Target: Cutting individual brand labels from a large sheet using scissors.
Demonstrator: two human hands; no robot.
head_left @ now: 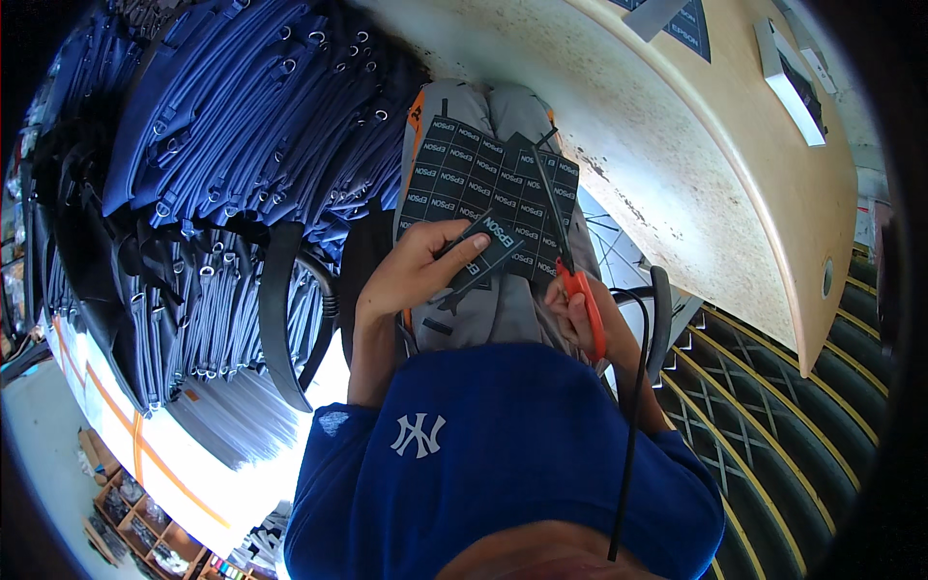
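Observation:
My left hand (pixel 411 271) pinches a small black label piece (pixel 495 244) with light printing between thumb and fingers, above my lap. Across my grey trousers lies a black sheet of printed labels (pixel 440 174), marked in a grid. My right hand (pixel 570 319) is closed round the orange-red handles of a pair of scissors (pixel 586 302). Their long dark blades point away from me, over the right part of the sheet. Small dark scraps (pixel 440 327) rest on my lap below the left hand.
Thick piles of blue straps (pixel 261 106) with metal rings stand at the left. A curved tan tabletop (pixel 735 184) at the right carries a white box (pixel 790 82). Black chair armrests (pixel 282 319) flank me. A black cable (pixel 633 416) hangs over my right side.

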